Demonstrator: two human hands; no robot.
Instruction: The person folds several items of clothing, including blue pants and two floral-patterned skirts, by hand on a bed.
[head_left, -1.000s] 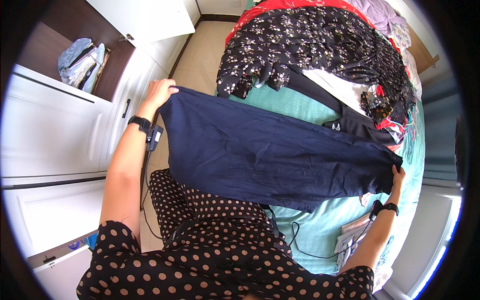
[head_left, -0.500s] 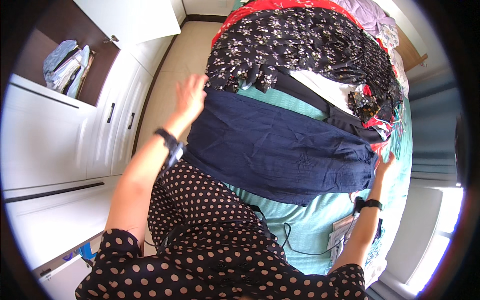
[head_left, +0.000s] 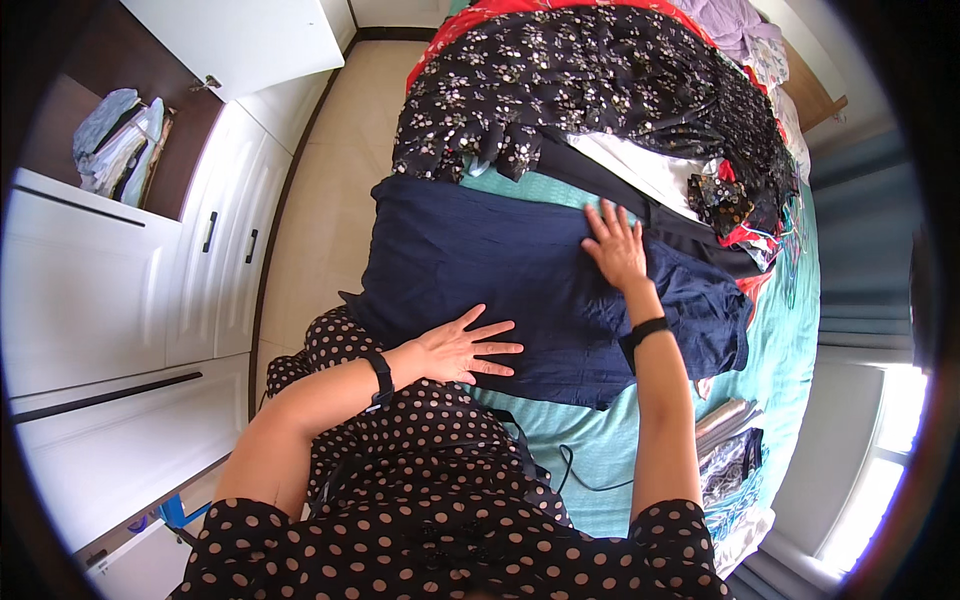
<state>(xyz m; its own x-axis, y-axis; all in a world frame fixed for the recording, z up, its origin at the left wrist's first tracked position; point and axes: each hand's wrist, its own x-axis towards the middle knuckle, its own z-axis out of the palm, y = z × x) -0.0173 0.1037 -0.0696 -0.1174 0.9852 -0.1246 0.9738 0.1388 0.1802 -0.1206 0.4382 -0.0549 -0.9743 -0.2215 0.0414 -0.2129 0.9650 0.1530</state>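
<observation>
A navy blue garment lies spread across the bed in front of me, its gathered, crinkled end at the right. Its full kind is hard to make out. My left hand rests flat on its near edge with fingers spread. Farther back, my right hand lies palm down near the far edge, fingers spread too. Neither hand holds anything. Just beyond the navy cloth are a black garment, a white garment and a large black floral garment.
Folded clothes are stacked at the near right on the green bedsheet. A dark cord lies close by. White cabinets stand at left, one door raised above a compartment with folded clothes. Hangers lie at the right edge.
My left hand has come down from the far left corner onto the near edge. My right hand has moved left from the gathered end onto the cloth, which now looks smoother.
</observation>
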